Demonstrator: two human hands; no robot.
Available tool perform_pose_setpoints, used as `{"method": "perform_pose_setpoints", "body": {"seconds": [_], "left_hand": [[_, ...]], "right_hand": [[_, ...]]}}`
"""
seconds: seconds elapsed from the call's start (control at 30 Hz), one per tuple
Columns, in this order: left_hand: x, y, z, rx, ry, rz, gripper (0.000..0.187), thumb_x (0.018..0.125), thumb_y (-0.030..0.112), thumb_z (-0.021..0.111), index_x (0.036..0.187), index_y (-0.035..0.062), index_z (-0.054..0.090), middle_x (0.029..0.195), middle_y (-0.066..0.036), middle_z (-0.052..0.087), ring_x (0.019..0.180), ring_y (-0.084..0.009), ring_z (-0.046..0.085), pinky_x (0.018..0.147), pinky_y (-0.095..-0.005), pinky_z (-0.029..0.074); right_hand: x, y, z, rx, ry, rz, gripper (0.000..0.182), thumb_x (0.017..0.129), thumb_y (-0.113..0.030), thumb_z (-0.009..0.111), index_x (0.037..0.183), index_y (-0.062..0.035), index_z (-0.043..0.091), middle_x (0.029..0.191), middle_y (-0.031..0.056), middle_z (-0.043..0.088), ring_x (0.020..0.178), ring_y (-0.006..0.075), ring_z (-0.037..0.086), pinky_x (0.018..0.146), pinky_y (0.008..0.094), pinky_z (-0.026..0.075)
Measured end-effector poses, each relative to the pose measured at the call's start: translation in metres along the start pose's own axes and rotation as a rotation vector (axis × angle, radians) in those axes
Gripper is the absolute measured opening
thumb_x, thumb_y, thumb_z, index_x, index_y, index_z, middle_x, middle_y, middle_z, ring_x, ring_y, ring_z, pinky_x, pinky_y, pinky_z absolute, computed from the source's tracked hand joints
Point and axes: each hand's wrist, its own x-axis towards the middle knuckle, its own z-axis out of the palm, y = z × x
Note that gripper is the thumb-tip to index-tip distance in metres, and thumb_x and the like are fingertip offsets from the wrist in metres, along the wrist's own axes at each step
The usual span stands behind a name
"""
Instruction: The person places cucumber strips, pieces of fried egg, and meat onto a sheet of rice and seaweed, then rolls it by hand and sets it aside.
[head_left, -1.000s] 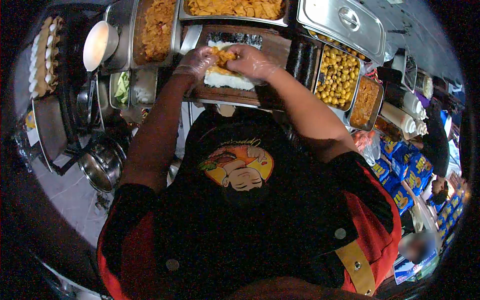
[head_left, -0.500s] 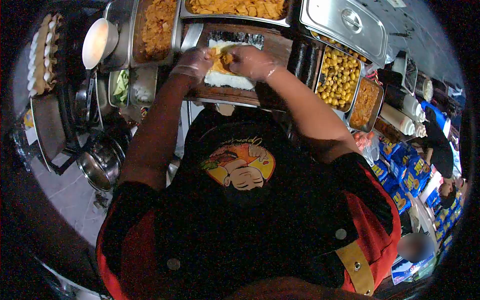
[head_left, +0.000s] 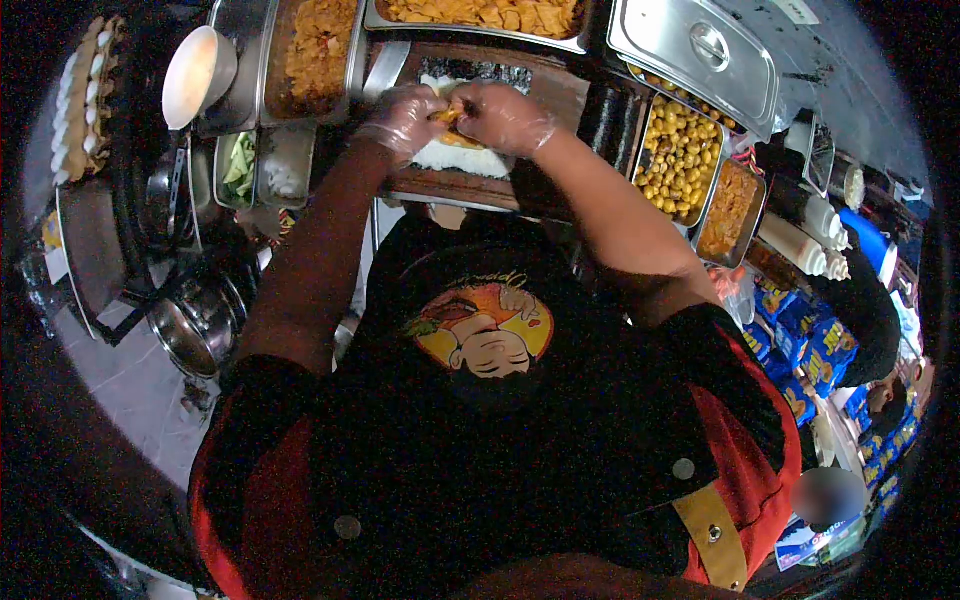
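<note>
My left hand (head_left: pixel 402 118) and my right hand (head_left: pixel 503 119) wear clear plastic gloves and meet over a bed of white rice (head_left: pixel 460 160). The rice lies on a dark sheet (head_left: pixel 490 73) that looks like seaweed, on a brown board (head_left: pixel 555 95). Between my closed fingertips is a piece of orange-yellow food (head_left: pixel 447 113), gripped from both sides. More orange-yellow filling shows under the hands, partly hidden by them. Behind my left hand lies a flat metal blade (head_left: pixel 387 66).
Metal pans of orange food (head_left: pixel 312 55) and orange slices (head_left: pixel 480 15) stand behind the board. Right are small yellow-green balls (head_left: pixel 675 150), a steel lid (head_left: pixel 700 50) and squeeze bottles (head_left: pixel 795 245). Left are a white bowl (head_left: pixel 200 75) and eggs (head_left: pixel 95 90). Another person (head_left: pixel 870 310) is far right.
My left hand has shifted slightly right and up, closer to my right hand. The fingertips now meet around the orange food, covering more of the filling.
</note>
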Motion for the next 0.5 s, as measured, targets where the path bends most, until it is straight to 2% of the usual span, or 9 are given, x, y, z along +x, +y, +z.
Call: {"method": "perform_pose_setpoints", "body": {"seconds": [0.07,0.17,0.23,0.33,0.47,0.5], "left_hand": [[-0.003,-0.008,0.005,-0.003,-0.023,-0.037,0.027,0.082,0.015,0.085,0.106,0.0059,0.079,0.099,-0.016,0.073,0.097,-0.0345,0.071,0.088,-0.0433,0.058],[-0.01,-0.02,0.01,-0.114,0.063,-0.04,0.025,0.084,0.016,0.084,0.105,0.0042,0.079,0.099,-0.017,0.074,0.099,-0.034,0.072,0.09,-0.0427,0.059],[-0.01,-0.019,0.005,-0.068,0.002,-0.061,0.028,0.084,0.015,0.084,0.109,0.0029,0.078,0.104,-0.017,0.074,0.101,-0.0337,0.072,0.092,-0.0427,0.058],[-0.01,-0.019,0.003,-0.042,0.02,-0.05,0.031,0.084,0.016,0.084,0.113,0.0041,0.078,0.109,-0.018,0.074,0.104,-0.0339,0.072,0.094,-0.043,0.058],[-0.009,0.001,-0.005,0.063,-0.01,-0.101,0.036,0.085,0.017,0.083,0.118,0.006,0.077,0.112,-0.018,0.074,0.106,-0.0349,0.072,0.096,-0.0433,0.058],[-0.01,0.001,-0.001,-0.012,0.042,-0.109,0.038,0.084,0.015,0.082,0.121,0.0072,0.076,0.113,-0.018,0.074,0.108,-0.0354,0.071,0.098,-0.0434,0.057]], "right_hand": [[-0.001,0.001,0.0,-0.011,-0.001,0.021,0.022,0.089,-0.021,0.076,0.103,-0.0062,0.066,0.096,0.0199,0.072,0.09,0.041,0.07,0.084,0.049,0.055],[-0.005,-0.004,-0.003,-0.024,-0.031,0.132,0.022,0.089,-0.021,0.075,0.101,-0.0067,0.063,0.094,0.0191,0.071,0.089,0.0398,0.07,0.082,0.0483,0.055],[-0.01,-0.002,-0.006,-0.008,-0.055,0.103,0.023,0.095,-0.031,0.067,0.109,-0.0132,0.069,0.101,0.0217,0.074,0.093,0.0446,0.071,0.083,0.0569,0.057],[-0.011,-0.001,-0.004,-0.029,0.042,0.117,0.025,0.096,-0.033,0.066,0.11,-0.0133,0.071,0.1,0.0215,0.074,0.094,0.0449,0.071,0.085,0.056,0.058],[-0.009,0.001,0.001,-0.071,0.011,0.102,0.025,0.097,-0.031,0.064,0.114,-0.0142,0.073,0.106,0.019,0.075,0.098,0.0435,0.072,0.088,0.0541,0.059],[-0.009,0.004,0.004,-0.162,-0.001,0.076,0.029,0.095,-0.026,0.068,0.12,-0.0125,0.072,0.107,0.0197,0.074,0.101,0.0427,0.07,0.092,0.0515,0.057]]}}
